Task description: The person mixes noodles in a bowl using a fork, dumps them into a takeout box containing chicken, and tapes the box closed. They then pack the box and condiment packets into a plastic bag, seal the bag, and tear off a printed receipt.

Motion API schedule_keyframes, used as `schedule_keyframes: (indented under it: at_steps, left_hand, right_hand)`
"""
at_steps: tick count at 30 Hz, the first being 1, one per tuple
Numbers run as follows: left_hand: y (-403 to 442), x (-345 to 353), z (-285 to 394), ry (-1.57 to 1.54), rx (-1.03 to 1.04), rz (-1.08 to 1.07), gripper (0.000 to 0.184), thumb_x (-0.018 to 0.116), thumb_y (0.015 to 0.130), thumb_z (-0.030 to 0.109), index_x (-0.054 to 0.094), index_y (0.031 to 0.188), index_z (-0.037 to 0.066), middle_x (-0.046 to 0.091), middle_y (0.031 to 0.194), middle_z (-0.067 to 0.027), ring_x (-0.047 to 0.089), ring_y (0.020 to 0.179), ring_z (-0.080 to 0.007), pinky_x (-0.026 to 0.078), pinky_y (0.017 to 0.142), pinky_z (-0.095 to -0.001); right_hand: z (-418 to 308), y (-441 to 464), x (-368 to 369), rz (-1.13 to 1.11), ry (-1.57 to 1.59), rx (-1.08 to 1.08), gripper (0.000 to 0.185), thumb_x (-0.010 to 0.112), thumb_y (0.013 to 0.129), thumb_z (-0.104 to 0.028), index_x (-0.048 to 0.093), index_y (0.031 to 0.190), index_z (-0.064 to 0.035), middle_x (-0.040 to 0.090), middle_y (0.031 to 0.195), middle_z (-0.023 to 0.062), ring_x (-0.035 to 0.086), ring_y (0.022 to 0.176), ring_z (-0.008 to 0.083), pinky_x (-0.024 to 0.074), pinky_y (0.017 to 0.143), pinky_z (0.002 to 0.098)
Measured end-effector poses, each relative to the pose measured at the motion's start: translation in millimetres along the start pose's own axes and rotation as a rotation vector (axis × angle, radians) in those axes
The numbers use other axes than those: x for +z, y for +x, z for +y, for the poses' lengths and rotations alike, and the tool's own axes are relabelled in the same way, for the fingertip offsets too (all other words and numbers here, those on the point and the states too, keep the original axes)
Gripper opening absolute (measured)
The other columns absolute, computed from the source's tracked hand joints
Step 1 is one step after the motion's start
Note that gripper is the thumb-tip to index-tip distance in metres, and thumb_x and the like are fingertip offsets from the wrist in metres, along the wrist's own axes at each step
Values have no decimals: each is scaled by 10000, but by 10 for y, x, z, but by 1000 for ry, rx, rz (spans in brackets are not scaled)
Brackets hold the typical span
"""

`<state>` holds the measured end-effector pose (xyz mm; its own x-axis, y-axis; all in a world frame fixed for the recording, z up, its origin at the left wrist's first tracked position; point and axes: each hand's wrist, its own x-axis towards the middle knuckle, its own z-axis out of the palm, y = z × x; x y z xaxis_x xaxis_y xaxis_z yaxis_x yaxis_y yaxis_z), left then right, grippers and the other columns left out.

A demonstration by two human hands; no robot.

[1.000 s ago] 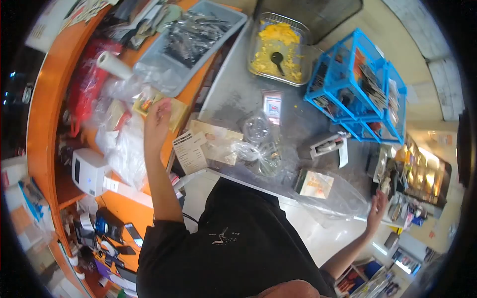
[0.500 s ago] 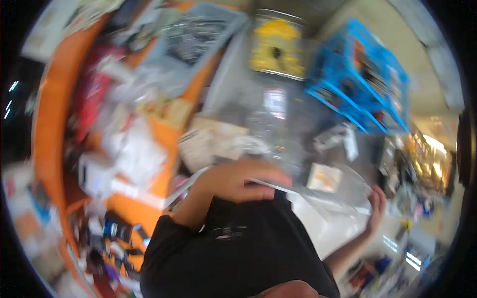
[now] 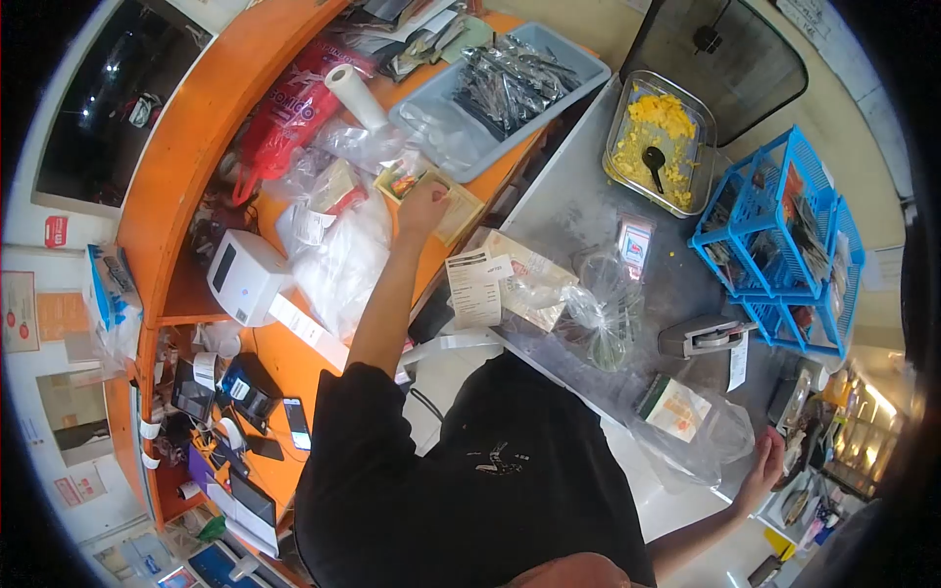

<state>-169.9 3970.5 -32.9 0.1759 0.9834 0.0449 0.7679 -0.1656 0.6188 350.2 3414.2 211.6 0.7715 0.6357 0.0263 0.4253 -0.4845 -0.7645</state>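
My left hand (image 3: 425,203) is over an open paper box (image 3: 459,218) on the orange counter, its fingers bent together; what they may hold is hidden. Coloured food shows in the box beside the fingers. At the metal table's right edge, my right hand (image 3: 767,465) has its fingers a little apart and holds nothing visible. A small box in a clear bag (image 3: 678,410) lies left of it. Between the hands are a flat box (image 3: 529,278) with a receipt (image 3: 474,288) and a tied clear bag (image 3: 605,328).
A grey bin (image 3: 588,64) of black packets stands at the counter's back. Behind the metal table's middle are a tray of yellow food (image 3: 659,137) and blue baskets (image 3: 774,225). A tape dispenser (image 3: 701,338) and a white printer (image 3: 245,279) sit nearer.
My left hand swept in towards my body, then returned to the paper box on the counter. The whole view has shifted, with the scene moving right and down. My right hand stays by the table edge.
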Motion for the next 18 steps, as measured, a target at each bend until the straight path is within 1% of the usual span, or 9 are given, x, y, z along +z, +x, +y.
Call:
schedule_keyframes:
  at_steps: [1, 4, 7, 10, 13, 16, 18]
  left_hand:
    - [31, 37, 36, 70, 5, -16, 181, 723, 795, 203, 695, 955, 124, 700, 941, -53, 682, 848, -239, 536, 747, -372]
    - [48, 132, 52, 173, 27, 56, 174, 731, 779, 205, 672, 927, 135, 684, 945, -40, 670, 838, -244, 531, 745, -383]
    - [61, 150, 42, 107, 2, 70, 155, 717, 805, 221, 655, 914, 132, 684, 899, -45, 668, 815, -240, 528, 737, -388]
    - [47, 143, 31, 70, -7, 67, 126, 697, 838, 232, 676, 914, 134, 688, 869, -54, 671, 824, -243, 525, 733, -387]
    - [63, 142, -26, 55, 16, 81, 132, 679, 865, 240, 701, 926, 125, 698, 872, -77, 673, 827, -268, 524, 730, -395]
    - [50, 139, -100, -9, 45, 97, 171, 662, 883, 237, 713, 940, 84, 702, 911, -111, 671, 827, -300, 524, 734, -410]
    - [36, 149, -137, -4, 102, 140, 190, 637, 901, 224, 702, 945, 51, 699, 920, -136, 669, 823, -317, 524, 738, -415]
  right_hand:
    - [-16, 4, 21, 0, 17, -5, 260, 534, 1029, -196, 612, 1148, 21, 615, 1061, 47, 566, 990, 135, 451, 913, 275]
    - [-83, -46, 22, 7, 24, -6, 261, 535, 1028, -196, 613, 1142, 26, 618, 1055, 48, 565, 988, 136, 450, 909, 276]
    - [-67, -149, -36, 18, 25, 6, 270, 539, 1027, -208, 614, 1138, 26, 622, 1052, 54, 567, 984, 140, 453, 908, 283]
    - [-86, -241, -33, 58, 38, 32, 279, 543, 1025, -222, 617, 1135, 24, 626, 1050, 61, 568, 983, 146, 456, 910, 292]
    - [-1, -296, -39, 78, 43, 67, 286, 544, 1024, -226, 617, 1145, 23, 630, 1065, 68, 571, 993, 152, 456, 916, 299]
    - [-24, -312, -14, 66, 33, 77, 291, 545, 1024, -224, 615, 1162, 23, 632, 1088, 73, 574, 1004, 156, 456, 921, 304]
    - [-34, -297, 4, 48, 34, 73, 292, 543, 1025, -221, 613, 1171, 22, 632, 1102, 75, 576, 1011, 158, 454, 927, 306]
